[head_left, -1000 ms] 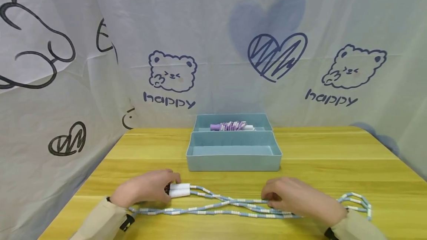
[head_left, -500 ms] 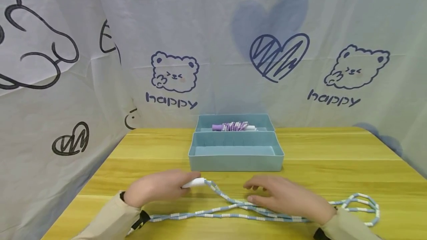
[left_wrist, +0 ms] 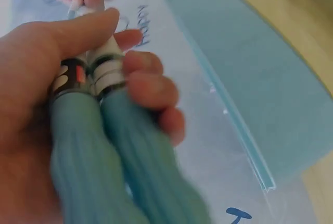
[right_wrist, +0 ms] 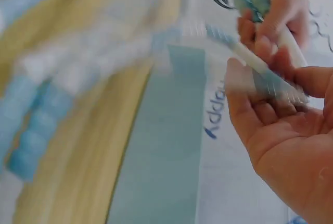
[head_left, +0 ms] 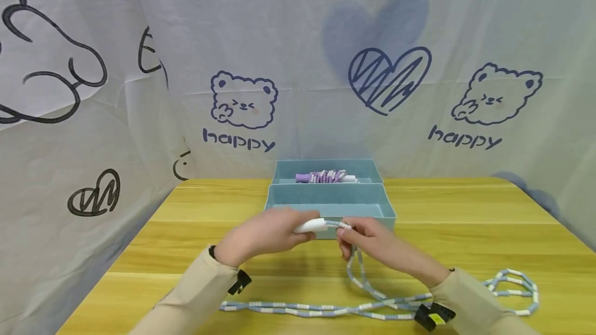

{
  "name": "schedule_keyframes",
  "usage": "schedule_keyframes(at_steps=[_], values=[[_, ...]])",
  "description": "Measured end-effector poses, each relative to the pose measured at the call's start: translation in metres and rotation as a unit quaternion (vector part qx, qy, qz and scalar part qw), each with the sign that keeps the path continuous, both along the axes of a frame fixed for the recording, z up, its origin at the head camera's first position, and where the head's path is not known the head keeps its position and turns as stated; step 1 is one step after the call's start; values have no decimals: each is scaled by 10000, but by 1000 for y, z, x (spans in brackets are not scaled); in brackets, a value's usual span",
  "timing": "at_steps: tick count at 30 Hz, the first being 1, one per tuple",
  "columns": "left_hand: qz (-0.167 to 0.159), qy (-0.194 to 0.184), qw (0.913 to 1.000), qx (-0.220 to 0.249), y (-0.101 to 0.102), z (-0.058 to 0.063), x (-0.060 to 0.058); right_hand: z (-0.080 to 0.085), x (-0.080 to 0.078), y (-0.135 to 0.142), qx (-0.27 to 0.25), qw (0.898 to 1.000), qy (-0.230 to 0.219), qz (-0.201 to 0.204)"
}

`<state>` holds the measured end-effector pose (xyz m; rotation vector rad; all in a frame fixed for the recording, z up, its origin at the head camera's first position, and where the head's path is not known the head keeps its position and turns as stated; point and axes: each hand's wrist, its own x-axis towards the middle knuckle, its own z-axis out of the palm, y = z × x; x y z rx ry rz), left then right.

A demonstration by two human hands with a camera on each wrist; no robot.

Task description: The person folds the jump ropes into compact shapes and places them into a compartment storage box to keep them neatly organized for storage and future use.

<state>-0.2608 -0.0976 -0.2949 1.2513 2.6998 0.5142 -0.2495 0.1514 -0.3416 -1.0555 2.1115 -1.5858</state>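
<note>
My left hand [head_left: 270, 234] grips both handles of a beaded jump rope side by side, raised in front of the nearer blue box. The handles have teal grips [left_wrist: 83, 140] and white ends [head_left: 312, 225]. Just right of them, my right hand [head_left: 382, 244] pinches the blue-and-white beaded cord [head_left: 357, 273] between thumb and fingers. From there the cord drops to the table and lies in long strands, with a looped end [head_left: 517, 283] beyond the right sleeve. In the right wrist view, cord strands blur across the foreground.
Two blue-grey boxes stand one behind the other at the back. Within the rear box [head_left: 368, 167] lies a bundled purple-and-white jump rope [head_left: 326, 176]. Hands overlap the front box [head_left: 326, 195] in the head view. A printed cloth [head_left: 307, 66] hangs behind the wooden table [head_left: 465, 231].
My left hand has picked the handles up from the table and carried them right and upward. The right hand has risen from the strands and now pinches the cord beside the handles.
</note>
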Motion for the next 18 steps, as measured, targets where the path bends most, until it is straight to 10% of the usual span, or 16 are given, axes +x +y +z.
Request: schedule_keyframes(at_steps=[18], values=[[382, -675, 9963, 377, -13, 23, -13, 36, -8, 49, 271, 9835, 279, -1768]])
